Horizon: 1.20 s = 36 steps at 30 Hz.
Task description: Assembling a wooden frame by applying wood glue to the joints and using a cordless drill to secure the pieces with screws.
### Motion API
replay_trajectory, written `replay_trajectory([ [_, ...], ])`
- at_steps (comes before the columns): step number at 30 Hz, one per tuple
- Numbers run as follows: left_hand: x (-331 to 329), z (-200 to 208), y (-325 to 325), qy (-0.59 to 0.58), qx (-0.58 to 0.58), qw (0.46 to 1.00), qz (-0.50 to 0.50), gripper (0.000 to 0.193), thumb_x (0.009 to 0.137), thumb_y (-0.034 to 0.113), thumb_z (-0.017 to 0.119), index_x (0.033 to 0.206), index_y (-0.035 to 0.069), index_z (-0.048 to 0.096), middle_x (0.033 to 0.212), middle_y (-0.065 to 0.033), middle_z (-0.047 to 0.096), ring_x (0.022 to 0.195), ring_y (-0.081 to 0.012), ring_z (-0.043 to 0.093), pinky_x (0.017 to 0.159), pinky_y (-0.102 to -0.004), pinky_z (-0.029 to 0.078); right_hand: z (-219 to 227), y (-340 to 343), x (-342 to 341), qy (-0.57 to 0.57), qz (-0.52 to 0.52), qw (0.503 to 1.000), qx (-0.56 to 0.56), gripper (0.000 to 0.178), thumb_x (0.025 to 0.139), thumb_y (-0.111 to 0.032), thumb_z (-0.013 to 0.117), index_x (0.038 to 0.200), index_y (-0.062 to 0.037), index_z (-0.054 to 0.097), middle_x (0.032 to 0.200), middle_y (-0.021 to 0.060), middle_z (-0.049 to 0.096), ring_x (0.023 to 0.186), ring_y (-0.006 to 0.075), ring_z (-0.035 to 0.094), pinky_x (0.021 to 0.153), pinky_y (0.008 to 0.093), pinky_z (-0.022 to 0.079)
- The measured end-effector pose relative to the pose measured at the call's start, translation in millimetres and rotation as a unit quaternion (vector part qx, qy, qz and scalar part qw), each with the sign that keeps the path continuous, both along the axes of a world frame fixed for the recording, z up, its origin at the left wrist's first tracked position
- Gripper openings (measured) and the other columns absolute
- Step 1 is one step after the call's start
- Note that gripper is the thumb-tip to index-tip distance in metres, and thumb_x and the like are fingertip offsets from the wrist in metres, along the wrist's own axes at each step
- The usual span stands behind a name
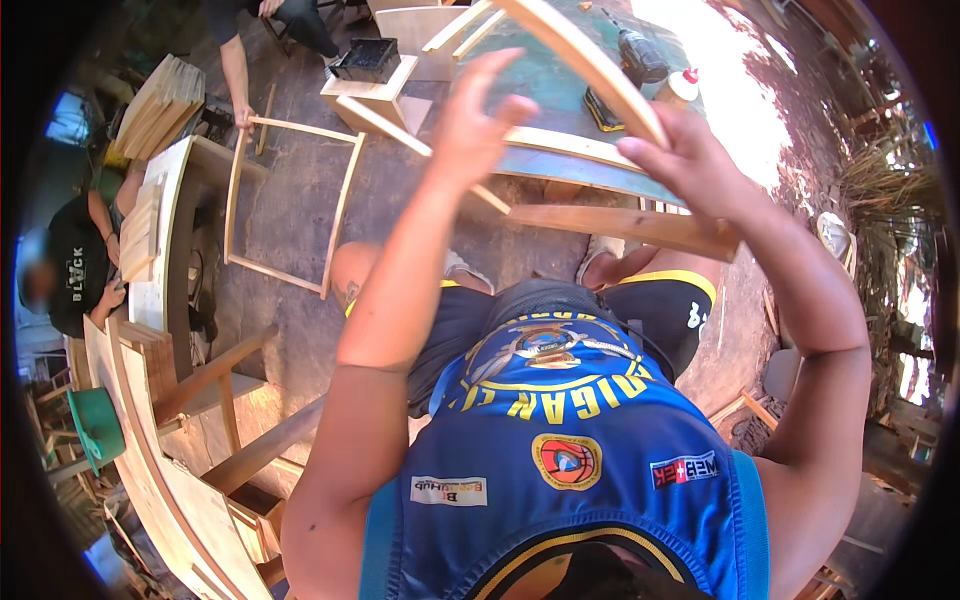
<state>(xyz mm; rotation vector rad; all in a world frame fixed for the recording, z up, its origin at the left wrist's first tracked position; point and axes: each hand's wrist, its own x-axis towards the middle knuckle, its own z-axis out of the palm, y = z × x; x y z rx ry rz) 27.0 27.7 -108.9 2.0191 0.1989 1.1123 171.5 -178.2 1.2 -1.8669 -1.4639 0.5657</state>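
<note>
My right hand [690,165] is closed around the near end of a pale wooden strip [590,65], which slants up and away past the top edge of the view. To its left, my left hand [480,130] is raised with fingers and thumb spread, holding nothing. Below my hands, a second wooden strip [570,147] lies along the near edge of a bluish-green worktable [560,65]. Another thin strip [385,125] runs diagonally behind my left forearm. A brown wooden board [620,228] crosses just above my knees.
On the worktable are a cordless drill [640,55], a bottle with a red tip [680,88] and a black-and-yellow tool [603,110]. A co-worker's hand [244,116] grips a rectangular wooden frame [231,200]. Another person [75,260] sits left, near stacked boards [160,105].
</note>
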Motion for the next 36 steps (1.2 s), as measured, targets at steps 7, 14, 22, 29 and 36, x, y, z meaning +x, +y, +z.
replay_trajectory([
  [7, -139.4, -120.7, 116.3, -0.006, -0.111, 0.889, 0.443, 0.055, 0.079, 0.025, 0.075, 0.115, -0.008, 0.051, 0.112, -0.0223, 0.056, 0.105, -0.0301, 0.054, 0.092, -0.0407, 0.042, 42.7, -71.9, 58.4, 0.161, 0.011, 0.987, 0.027, 0.029, 0.091, -0.035, 0.061, 0.087, -0.0075, 0.052, 0.061, -0.0059, 0.041, 0.048, 0.0023, 0.036, 0.042, 0.0196, 0.03],
  [14, -167.8, -82.3, 115.5, -0.145, -0.457, 0.874, 0.073, 0.073, 0.076, 0.073, 0.051, 0.112, 0.009, 0.052, 0.08, -0.0021, 0.048, 0.067, -0.0144, 0.046, 0.067, -0.0294, 0.045, 15.2, -111.5, 112.3, 0.174, 0.015, 0.976, 0.131, 0.028, 0.09, -0.032, 0.062, 0.087, -0.0048, 0.054, 0.058, -0.0031, 0.045, 0.049, 0.0049, 0.042, 0.042, 0.0212, 0.033],
  [22, -206.0, 79.5, 46.5, -0.164, -0.268, 0.948, -0.045, 0.033, 0.096, 0.038, 0.051, 0.08, 0.011, 0.046, 0.059, 0.0047, 0.03, 0.048, -0.0061, 0.027, 0.05, -0.0228, 0.029, -122.5, -76.6, 136.4, 0.264, -0.227, 0.88, 0.325, 0.029, 0.093, -0.026, 0.06, 0.073, -0.0073, 0.05, 0.056, -0.0019, 0.044, 0.049, 0.0081, 0.044, 0.048, 0.0248, 0.039],
  [29, -142.9, 25.8, 86.0, -0.101, -0.234, 0.967, 0.022, 0.026, 0.092, 0.026, 0.057, 0.077, 0.01, 0.044, 0.059, 0.0023, 0.034, 0.049, -0.008, 0.032, 0.05, -0.0247, 0.035, -233.9, -33.6, 157.7, 0.264, -0.358, 0.814, 0.373, 0.028, 0.091, -0.02, 0.06, 0.069, -0.0069, 0.05, 0.055, -0.0015, 0.047, 0.044, 0.0073, 0.044, 0.04, 0.0234, 0.036],
  [36, -27.0, -22.1, 131.8, -0.063, -0.278, 0.958, -0.018, 0.026, 0.091, 0.023, 0.056, 0.074, 0.007, 0.045, 0.057, 0.0006, 0.035, 0.047, -0.0091, 0.033, 0.051, -0.029, 0.038, -273.8, -79.6, 211.3, 0.272, -0.344, 0.84, 0.321, 0.024, 0.091, -0.022, 0.059, 0.081, 0.0002, 0.061, 0.058, -0.0002, 0.049, 0.054, 0.0081, 0.05, 0.052, 0.0237, 0.041],
])
